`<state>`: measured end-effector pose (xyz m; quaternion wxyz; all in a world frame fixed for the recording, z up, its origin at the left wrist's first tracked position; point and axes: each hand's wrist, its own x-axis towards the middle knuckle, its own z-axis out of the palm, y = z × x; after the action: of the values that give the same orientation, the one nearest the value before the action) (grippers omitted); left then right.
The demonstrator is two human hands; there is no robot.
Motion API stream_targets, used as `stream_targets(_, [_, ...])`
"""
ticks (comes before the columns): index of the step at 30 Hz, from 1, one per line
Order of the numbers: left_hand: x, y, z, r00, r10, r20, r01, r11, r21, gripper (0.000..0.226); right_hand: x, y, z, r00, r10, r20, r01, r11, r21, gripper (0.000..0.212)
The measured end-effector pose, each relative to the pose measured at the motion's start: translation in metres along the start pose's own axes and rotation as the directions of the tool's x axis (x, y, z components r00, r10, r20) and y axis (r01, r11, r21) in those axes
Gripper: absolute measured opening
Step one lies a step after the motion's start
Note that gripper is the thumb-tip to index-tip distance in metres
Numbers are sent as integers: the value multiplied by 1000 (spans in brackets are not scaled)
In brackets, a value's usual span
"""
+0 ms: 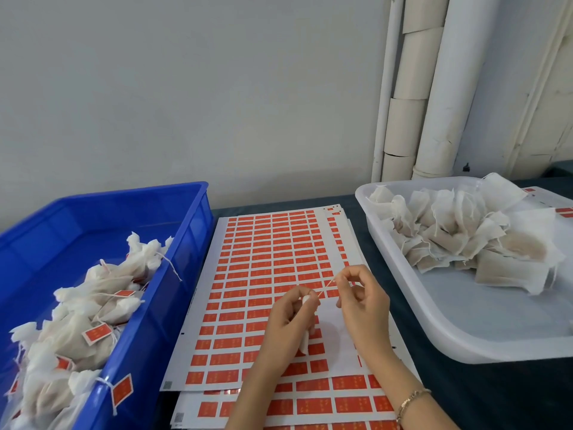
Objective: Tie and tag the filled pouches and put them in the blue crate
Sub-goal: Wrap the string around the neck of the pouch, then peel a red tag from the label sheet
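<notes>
My left hand (pixel 290 319) grips a white filled pouch (pixel 304 344) by its gathered neck, above the sticker sheets. My right hand (pixel 359 301) pinches the pouch's thin string (pixel 327 287), which runs taut between the two hands. The blue crate (pixel 173 243) stands at the left and holds several tied pouches with red tags (pixel 97 333). Untied filled pouches (pixel 459 231) lie heaped in a white tray (pixel 465 342) at the right.
Sheets of red tag stickers (pixel 266 274) are stacked on the dark table between crate and tray, under my hands. More sticker sheets (pixel 561 209) poke out behind the tray. White pipes (pixel 434 88) run up the wall at the back right.
</notes>
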<state>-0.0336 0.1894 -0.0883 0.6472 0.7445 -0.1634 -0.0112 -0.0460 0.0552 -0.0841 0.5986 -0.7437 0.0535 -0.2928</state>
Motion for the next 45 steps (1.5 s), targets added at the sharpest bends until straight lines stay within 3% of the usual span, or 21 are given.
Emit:
stream_targets(5, [0,2,-4,998,-1,-67,0,1000,-9,21,0,3,1,998,-54,22,56,995,-79,6])
stream_targets(9, [-2,1,-12,981,-42,-191,20,993,-120,18,4,6,-4,981,-107,164,134,978,-161,6])
stream_targets(14, [0,-2,-21,930,-89,-356,21,981,-191,13,11,20,-13,990,6,141,43,938,-344,20])
stream_targets(17, [1,-4,-19,923,-81,-376,25,988,-151,12,13,27,-15,981,134,140,-41,851,-524,40])
stream_targets(21, [2,-7,-15,931,-100,-352,67,992,-106,11,12,24,-15,983,129,134,-21,793,-609,47])
stream_targets(25, [2,-7,-13,939,-96,-330,79,995,-65,12,12,20,-14,969,189,160,-80,850,-521,38])
stream_targets(28, [2,-8,-12,933,-92,-348,87,996,-30,9,16,12,-16,957,239,162,-190,944,-269,31])
stream_targets(32, [-1,-7,-9,937,-33,-348,63,995,76,13,22,4,-23,903,378,206,-375,926,-54,42])
stream_targets(37, [-2,-7,-7,935,64,-348,4,982,191,29,23,1,-24,792,510,336,-553,832,39,54])
stream_targets(41, [-1,-6,-6,908,154,-391,-43,960,276,27,24,-2,-27,747,478,461,-562,825,56,34])
stream_targets(45, [10,0,2,930,144,-339,31,887,461,16,23,-3,-26,757,482,442,-557,829,51,20])
